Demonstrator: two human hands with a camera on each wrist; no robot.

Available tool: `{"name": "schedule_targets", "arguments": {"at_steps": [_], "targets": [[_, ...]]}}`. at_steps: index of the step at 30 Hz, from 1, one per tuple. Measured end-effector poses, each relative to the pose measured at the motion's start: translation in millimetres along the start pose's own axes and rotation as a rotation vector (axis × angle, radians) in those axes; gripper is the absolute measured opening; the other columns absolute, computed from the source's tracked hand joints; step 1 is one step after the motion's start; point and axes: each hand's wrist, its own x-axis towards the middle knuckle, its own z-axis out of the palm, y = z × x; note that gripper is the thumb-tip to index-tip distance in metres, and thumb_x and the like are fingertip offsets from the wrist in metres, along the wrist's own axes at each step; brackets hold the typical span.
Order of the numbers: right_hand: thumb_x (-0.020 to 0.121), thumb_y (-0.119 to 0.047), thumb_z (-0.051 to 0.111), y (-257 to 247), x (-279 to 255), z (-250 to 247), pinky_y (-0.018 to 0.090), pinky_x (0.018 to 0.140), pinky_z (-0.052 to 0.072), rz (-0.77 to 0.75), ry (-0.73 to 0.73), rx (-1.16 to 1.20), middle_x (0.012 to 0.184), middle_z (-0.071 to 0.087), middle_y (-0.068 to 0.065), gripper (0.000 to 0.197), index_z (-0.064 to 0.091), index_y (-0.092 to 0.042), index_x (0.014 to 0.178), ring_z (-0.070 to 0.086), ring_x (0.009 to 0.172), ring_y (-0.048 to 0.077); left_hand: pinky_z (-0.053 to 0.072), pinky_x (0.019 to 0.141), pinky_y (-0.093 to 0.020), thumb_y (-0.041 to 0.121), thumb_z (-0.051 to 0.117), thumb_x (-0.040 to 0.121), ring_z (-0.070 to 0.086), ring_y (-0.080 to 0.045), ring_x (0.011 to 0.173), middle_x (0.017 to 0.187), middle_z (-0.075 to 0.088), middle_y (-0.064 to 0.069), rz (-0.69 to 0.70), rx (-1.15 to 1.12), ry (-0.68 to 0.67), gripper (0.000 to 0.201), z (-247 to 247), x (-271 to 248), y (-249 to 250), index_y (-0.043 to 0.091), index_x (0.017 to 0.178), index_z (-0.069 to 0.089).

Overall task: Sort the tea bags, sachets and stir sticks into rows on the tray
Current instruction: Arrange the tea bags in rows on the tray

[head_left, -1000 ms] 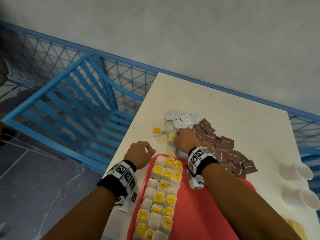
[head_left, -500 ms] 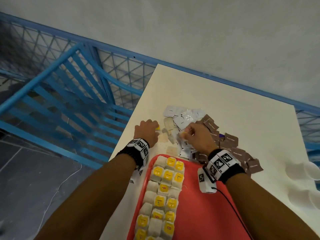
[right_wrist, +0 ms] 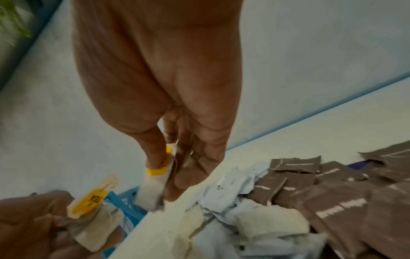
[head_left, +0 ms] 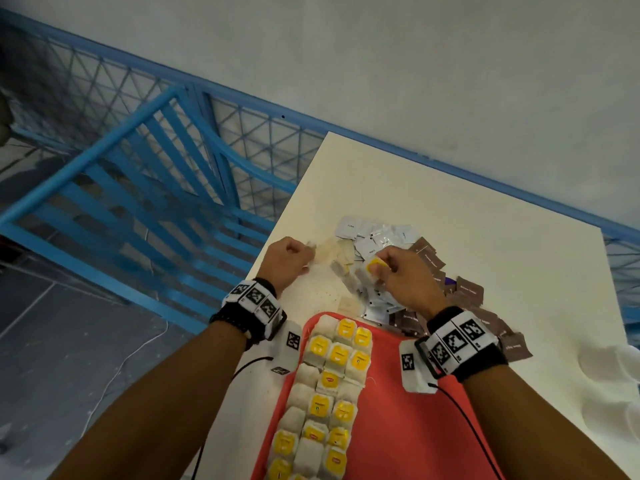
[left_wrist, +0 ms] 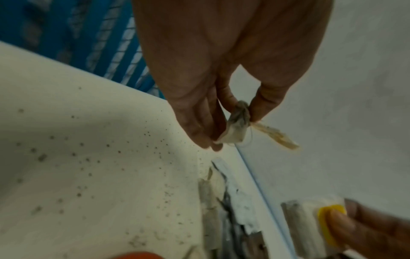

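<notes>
A red tray (head_left: 398,427) lies near me on the cream table, with rows of yellow-tagged tea bags (head_left: 332,375) along its left side. Beyond it is a pile of white sachets (head_left: 377,233) and brown sachets (head_left: 467,289). My left hand (head_left: 306,252) is at the pile's left edge; between thumb and fingers it pinches a crumpled tea bag (left_wrist: 235,133) just above the table. My right hand (head_left: 381,268) is over the pile. It pinches a tea bag with a yellow tag (right_wrist: 153,189) between thumb and fingers. No stir sticks are visible.
Loose tea bags (head_left: 337,251) lie between my hands, and one (head_left: 348,304) sits at the tray's far end. Dark tea crumbs (left_wrist: 88,166) speckle the table. White paper cups (head_left: 609,362) stand at the right. A blue railing (head_left: 138,188) runs beyond the table's left edge.
My left hand moved forward from the tray's corner to the pile and picked up a tea bag. My right hand lifted a yellow-tagged tea bag off the pile.
</notes>
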Motion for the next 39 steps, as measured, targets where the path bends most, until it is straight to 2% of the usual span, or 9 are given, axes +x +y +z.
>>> {"name": "schedule_targets", "arguments": {"at_steps": [3,6,13,18,21,23,25,28,39], "targets": [[0.096,-0.019,0.06,-23.9,-8.5,-2.5,0.037,0.071,0.056,-0.032,-0.032,0.101,0.083,0.073,0.006,0.007,0.063,-0.013,0.096,0.072,0.074,0.018,0.061,0.078,-0.039,0.005,0.059,0.094,0.069,-0.035,0.098,0.101,0.065,-0.018,-0.16,-0.322,-0.076,0.008,-1.9,-14.6,7.8,0.005,0.088,0.053],[0.095,-0.011,0.064,-48.6,-21.0,-3.2,0.031,0.06,0.053,-0.054,-0.108,0.337,0.083,0.071,0.019,0.01,0.065,-0.001,0.098,0.071,0.064,0.015,0.063,0.075,-0.041,0.005,0.058,0.096,0.067,-0.031,0.084,0.096,0.061,-0.02,-0.196,-0.361,-0.12,0.007,3.7,-31.0,11.8,0.005,0.094,0.052],[0.078,-0.009,0.081,-38.6,-36.3,30.9,0.026,0.053,0.048,0.0,-0.042,0.269,0.062,0.059,0.0,0.018,0.064,-0.013,0.081,0.058,0.051,0.014,0.061,0.059,-0.033,0.007,0.037,0.1,0.064,-0.02,0.063,0.07,0.063,-0.006,-0.282,-0.575,-0.417,0.046,14.7,-80.9,15.0,0.013,0.065,0.067],[0.083,-0.016,0.077,-31.1,-42.4,43.9,0.018,0.051,0.046,-0.051,-0.152,0.142,0.059,0.064,-0.003,0.009,0.071,-0.012,0.078,0.056,0.046,0.002,0.059,0.061,-0.028,0.033,0.063,0.091,0.068,-0.017,0.072,0.086,0.071,-0.011,-0.324,-0.417,-0.411,0.035,11.1,-82.1,-11.3,0.003,0.11,0.061],[0.089,-0.011,0.062,-23.6,-13.9,40.4,0.02,0.064,0.052,-0.043,-0.148,-0.056,0.08,0.075,0.002,0.016,0.076,-0.014,0.081,0.065,0.064,0.006,0.054,0.057,-0.024,0.016,0.059,0.098,0.051,-0.012,0.049,0.055,0.053,-0.009,-0.327,-0.356,-0.376,0.017,2.5,-77.9,-19.9,-0.001,0.097,0.058],[0.091,-0.022,0.057,-14.9,15.1,43.3,0.028,0.079,0.055,0.002,-0.05,-0.289,0.099,0.073,0.003,0.018,0.074,-0.017,0.09,0.067,0.088,0.016,0.052,0.06,-0.027,0.007,0.056,0.099,0.051,-0.018,0.059,0.05,0.05,-0.006,-0.335,-0.298,-0.383,0.018,-5.4,-76.0,-24.4,0.002,0.081,0.057],[0.094,-0.035,0.057,-12.4,33.8,53.4,0.036,0.089,0.052,0.039,-0.051,-0.417,0.114,0.064,0.004,0.023,0.067,-0.017,0.105,0.061,0.104,0.024,0.051,0.061,-0.028,0.003,0.052,0.099,0.055,-0.019,0.061,0.048,0.054,-0.003,-0.336,-0.293,-0.41,0.027,-12.7,-76.0,-24.8,0.005,0.072,0.053],[0.091,-0.021,0.056,-16.9,46.7,73.2,0.044,0.091,0.047,-0.037,-0.164,-0.59,0.129,0.044,0.01,0.038,0.049,-0.01,0.126,0.046,0.12,0.033,0.053,0.057,-0.026,0.0,0.048,0.1,0.057,-0.012,0.045,0.045,0.055,-0.001,-0.353,-0.377,-0.418,0.023,-19.5,-78.3,-18.2,0.003,0.077,0.049],[0.096,0.001,0.043,-13.7,49.9,97.9,0.037,0.093,0.047,-0.179,-0.065,-0.895,0.126,0.053,0.015,0.027,0.051,-0.004,0.121,0.049,0.122,0.032,0.063,0.066,-0.039,-0.012,0.057,0.09,0.072,-0.027,0.077,0.08,0.065,-0.014,-0.45,-0.547,-0.384,0.021,-29.1,-83.5,-12.0,0.001,0.106,0.058]]}}
